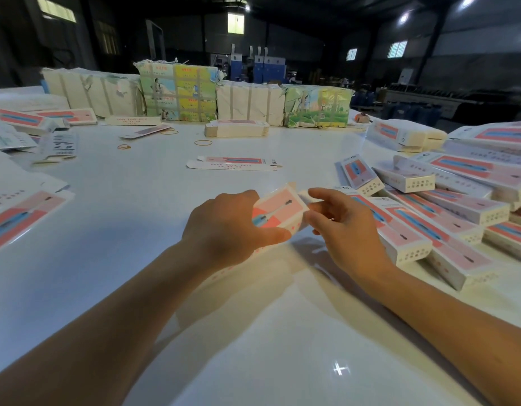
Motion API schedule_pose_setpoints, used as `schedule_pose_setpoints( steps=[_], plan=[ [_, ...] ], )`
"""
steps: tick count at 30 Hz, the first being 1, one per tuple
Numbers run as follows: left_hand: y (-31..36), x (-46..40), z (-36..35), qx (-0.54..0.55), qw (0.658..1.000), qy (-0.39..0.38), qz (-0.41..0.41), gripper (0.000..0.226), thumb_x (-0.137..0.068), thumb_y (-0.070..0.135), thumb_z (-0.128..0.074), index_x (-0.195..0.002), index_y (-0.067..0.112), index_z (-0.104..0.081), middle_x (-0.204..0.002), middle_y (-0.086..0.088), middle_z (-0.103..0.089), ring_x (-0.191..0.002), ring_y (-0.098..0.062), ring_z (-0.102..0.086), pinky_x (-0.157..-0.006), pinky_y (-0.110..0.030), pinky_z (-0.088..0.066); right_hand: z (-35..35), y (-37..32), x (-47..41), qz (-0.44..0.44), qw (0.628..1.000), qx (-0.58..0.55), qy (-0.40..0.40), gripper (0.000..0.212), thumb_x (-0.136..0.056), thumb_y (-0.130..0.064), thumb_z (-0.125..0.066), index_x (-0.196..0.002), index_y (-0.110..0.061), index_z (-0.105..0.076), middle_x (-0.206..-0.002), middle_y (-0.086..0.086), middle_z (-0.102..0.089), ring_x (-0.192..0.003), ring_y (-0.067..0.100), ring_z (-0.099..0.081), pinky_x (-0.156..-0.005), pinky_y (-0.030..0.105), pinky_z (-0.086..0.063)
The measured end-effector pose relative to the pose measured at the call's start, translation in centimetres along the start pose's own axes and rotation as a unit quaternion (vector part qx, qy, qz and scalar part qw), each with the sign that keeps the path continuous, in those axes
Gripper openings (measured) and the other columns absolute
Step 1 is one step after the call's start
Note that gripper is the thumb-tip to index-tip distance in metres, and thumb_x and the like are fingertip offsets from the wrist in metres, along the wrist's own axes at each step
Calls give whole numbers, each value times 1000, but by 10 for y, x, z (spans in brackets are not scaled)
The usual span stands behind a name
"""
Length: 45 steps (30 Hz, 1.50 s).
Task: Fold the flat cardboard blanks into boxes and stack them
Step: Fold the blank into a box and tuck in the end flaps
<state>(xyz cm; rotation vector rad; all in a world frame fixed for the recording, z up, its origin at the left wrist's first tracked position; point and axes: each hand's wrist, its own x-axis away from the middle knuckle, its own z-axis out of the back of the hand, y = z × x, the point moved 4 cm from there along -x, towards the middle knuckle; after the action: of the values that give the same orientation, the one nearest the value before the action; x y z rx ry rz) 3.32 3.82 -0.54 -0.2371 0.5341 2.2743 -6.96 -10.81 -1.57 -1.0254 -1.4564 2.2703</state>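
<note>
Both hands are clamped on one pink box (pixel 278 210) above the white table (pixel 136 273): left hand (pixel 224 227) gripping its side, right hand (pixel 341 224) pinching its end flap, beside stacked finished boxes (pixel 446 218).

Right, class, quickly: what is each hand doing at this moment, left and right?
Left hand: holding the pink box, thumb curled under it.
Right hand: fingers at the box's far end flap; a firm grip cannot be told.
</note>
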Motion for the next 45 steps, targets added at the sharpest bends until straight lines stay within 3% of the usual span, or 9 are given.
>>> schedule_pose_setpoints(
  steps=[9, 21, 28, 30, 32, 36, 40, 42, 45],
  plan=[
    [8, 5, -5, -33, 999, -8, -21, 53, -66, 79, -49, -88, 32, -41, -89, 11, -58, -70, -10, -52, -55, -25, -41, -7, -1, 3, -73, 994, -41, -67, 47, -91, -10, -60, -133, -25, -46, -89, 9, -64, -64, -3, -60, -56, 11, -46],
    [26, 10, -8, -129, 990, 47, -43, 54, -74, 72, -51, -102, 26, -44, -97, 7, -57, -70, -16, -43, -56, -26, -31, -6, 6, 0, -135, 987, -74, -47, 24, -93, 0, -48, -83, -11, -67, -78, 7, -70, -71, 11, -65, -63, 16, -50],
    [29, 8, 0, -95, 993, 59, -27, 57, -74, 74, -49, -106, 28, -46, -91, 8, -56, -71, -14, -43, -49, -21, -26, 5, -9, -7, -29, 997, 68, -3, 10, -91, -17, -59, -100, -21, -62, -107, 3, -56, -84, 7, -58, -67, 9, -44],
    [30, 8, 6, -62, 996, 68, -11, 52, -70, 75, -49, -94, 29, -43, -79, 10, -47, -69, -16, -42, -48, -22, -23, 12, -9, -12, -4, 993, 106, 59, 48, -84, -26, -69, -128, -24, -48, -124, -2, -40, -102, 12, -50, -88, 18, -42],
    [32, 8, 8, -36, 996, 77, -5, 53, -69, 76, -50, -93, 28, -44, -77, 10, -46, -68, -17, -44, -48, -24, -26, 13, -3, -14, -90, 993, -56, 56, 72, -82, -23, -72, -142, -22, -33, -128, 0, -46, -107, 16, -55, -90, 32, -48],
    [37, 10, 8, -1, 996, 83, -13, 49, -71, 72, -51, -90, 28, -43, -75, 10, -45, -62, -13, -42, -48, -24, -27, -9, 2, -7, -291, 844, -445, -60, 20, -87, -14, -60, -103, -3, -62, -84, 11, -72, -75, 23, -71, -57, 31, -58],
    [37, 10, 3, -22, 998, 53, -28, 53, -71, 74, -49, -94, 27, -45, -77, 10, -45, -69, -16, -44, -54, -27, -31, 1, -8, -10, 6, 998, -30, -60, 22, -99, -9, -42, -108, -3, -61, -79, 7, -66, -68, 10, -60, -65, 24, -49],
    [36, 11, 1, -30, 998, 50, -37, 52, -72, 73, -50, -97, 26, -46, -79, 11, -45, -70, -16, -44, -56, -27, -33, 0, -14, -4, 156, 966, 196, -68, 22, -101, -15, -37, -96, -9, -57, -69, -1, -59, -63, 8, -54, -53, 18, -38],
    [33, 13, 2, -55, 995, 63, -46, 52, -73, 72, -50, -99, 27, -46, -87, 9, -53, -72, -14, -42, -59, -25, -33, -2, -8, -4, 116, 979, 134, -104, 24, -101, -25, -39, -95, -11, -57, -74, -4, -65, -71, 6, -62, -60, 21, -48]
  ],
)
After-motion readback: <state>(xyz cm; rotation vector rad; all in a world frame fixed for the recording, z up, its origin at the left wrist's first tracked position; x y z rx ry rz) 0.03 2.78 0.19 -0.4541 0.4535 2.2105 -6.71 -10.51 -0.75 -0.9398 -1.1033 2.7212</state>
